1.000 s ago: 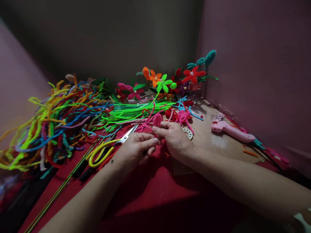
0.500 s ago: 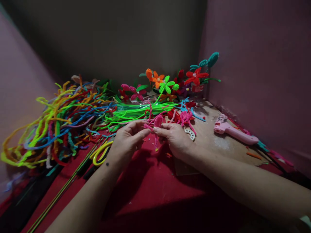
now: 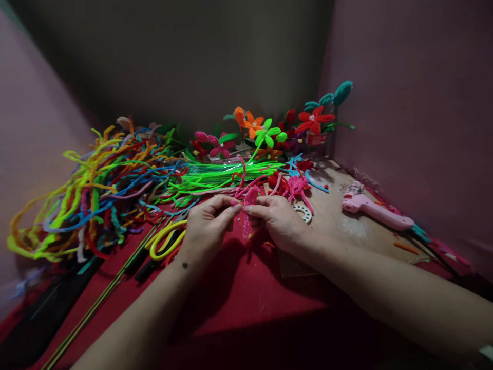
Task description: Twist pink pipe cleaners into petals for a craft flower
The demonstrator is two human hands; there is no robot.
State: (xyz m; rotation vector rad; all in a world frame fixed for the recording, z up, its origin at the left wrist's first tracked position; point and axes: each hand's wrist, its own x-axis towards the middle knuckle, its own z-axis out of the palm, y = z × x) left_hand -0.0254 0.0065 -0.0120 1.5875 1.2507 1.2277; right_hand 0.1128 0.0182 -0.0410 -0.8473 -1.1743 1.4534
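A small pink fuzzy-wire piece point(image 3: 251, 197) with a looped petal is held up between both hands, just above the red table. My left hand point(image 3: 211, 222) pinches its left side between thumb and fingertips. On the other side my right hand point(image 3: 275, 218) grips it near the base of the loop. A pink strand hangs below the fingertips. Behind the hands lie green fuzzy stems point(image 3: 227, 176) and a bunch of pink pieces point(image 3: 297, 187). A white ring with holes point(image 3: 304, 213) is beside my right hand.
Tangled multicoloured fuzzy wires point(image 3: 96, 190) cover the left. Yellow-handled scissors point(image 3: 164, 244) lie by my left wrist. On the right, a pink glue gun point(image 3: 377, 211) rests on a brown board point(image 3: 335, 226). Finished flowers point(image 3: 265, 134) stand at the back.
The view has shifted slightly, so most things sit a little further right. My left hand has turned and come closer to my right. The pink loop looks narrower and more tilted.
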